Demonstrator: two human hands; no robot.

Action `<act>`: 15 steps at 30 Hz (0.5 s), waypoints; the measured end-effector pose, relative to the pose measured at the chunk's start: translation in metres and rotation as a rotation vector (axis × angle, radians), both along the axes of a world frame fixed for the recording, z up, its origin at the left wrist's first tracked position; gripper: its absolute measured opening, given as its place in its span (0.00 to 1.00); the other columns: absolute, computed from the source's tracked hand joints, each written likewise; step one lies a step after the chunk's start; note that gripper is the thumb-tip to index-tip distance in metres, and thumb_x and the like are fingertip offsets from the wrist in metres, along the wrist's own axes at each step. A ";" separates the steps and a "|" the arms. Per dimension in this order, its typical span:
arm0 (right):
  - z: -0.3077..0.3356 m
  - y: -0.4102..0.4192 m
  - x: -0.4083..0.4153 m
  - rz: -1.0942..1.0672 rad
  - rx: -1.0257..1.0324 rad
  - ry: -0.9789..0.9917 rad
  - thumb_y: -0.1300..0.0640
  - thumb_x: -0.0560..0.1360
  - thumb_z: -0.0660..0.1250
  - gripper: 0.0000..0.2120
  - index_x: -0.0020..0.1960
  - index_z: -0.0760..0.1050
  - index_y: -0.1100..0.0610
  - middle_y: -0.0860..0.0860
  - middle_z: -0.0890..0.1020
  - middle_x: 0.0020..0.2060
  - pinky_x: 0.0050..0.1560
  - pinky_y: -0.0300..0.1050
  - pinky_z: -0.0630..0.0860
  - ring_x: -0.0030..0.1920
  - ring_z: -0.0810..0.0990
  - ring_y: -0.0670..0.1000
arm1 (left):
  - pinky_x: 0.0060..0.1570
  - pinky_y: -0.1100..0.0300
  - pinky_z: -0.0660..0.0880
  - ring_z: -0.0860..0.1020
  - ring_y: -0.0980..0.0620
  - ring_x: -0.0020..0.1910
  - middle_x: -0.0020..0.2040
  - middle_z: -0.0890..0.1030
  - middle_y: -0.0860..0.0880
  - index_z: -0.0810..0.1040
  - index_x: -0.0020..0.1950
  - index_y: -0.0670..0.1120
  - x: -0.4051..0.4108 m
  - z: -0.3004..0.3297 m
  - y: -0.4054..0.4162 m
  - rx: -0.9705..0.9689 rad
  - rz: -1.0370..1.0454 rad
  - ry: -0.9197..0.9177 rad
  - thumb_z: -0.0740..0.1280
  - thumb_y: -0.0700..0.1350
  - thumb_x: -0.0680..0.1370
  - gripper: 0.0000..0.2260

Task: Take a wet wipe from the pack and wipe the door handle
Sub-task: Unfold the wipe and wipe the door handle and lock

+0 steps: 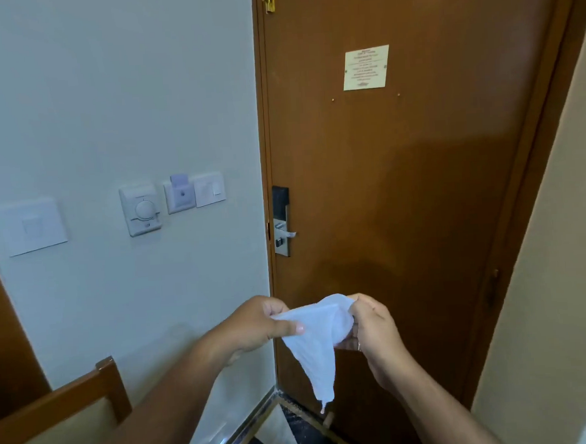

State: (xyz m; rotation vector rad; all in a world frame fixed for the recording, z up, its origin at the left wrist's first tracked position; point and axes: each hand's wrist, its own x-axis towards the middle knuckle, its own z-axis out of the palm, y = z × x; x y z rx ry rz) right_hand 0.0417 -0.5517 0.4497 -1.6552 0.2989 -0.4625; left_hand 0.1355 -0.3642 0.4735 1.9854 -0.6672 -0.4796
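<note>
A white wet wipe [317, 340] is stretched between both hands in front of the brown door [419, 179]. My left hand [256, 323] pinches its left edge and my right hand [373, 330] grips its right edge; a corner of the wipe hangs down to a point. The silver lever door handle [287, 234] sits on a metal lock plate at the door's left edge, well above and a little left of the hands. No wipe pack is in view.
On the white wall to the left are a thermostat dial [143, 210], a key-card slot [179, 194] and switch plates. A wooden chair back [72, 396] stands at the lower left. A paper notice [366, 68] hangs on the door.
</note>
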 end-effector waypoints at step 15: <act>-0.020 -0.072 0.112 -0.392 0.346 -0.089 0.53 0.82 0.53 0.11 0.58 0.73 0.51 0.50 0.80 0.53 0.51 0.53 0.78 0.51 0.79 0.51 | 0.35 0.64 0.71 0.77 0.53 0.40 0.37 0.78 0.52 0.72 0.40 0.54 0.070 -0.051 -0.138 -0.387 0.646 -0.233 0.58 0.53 0.82 0.12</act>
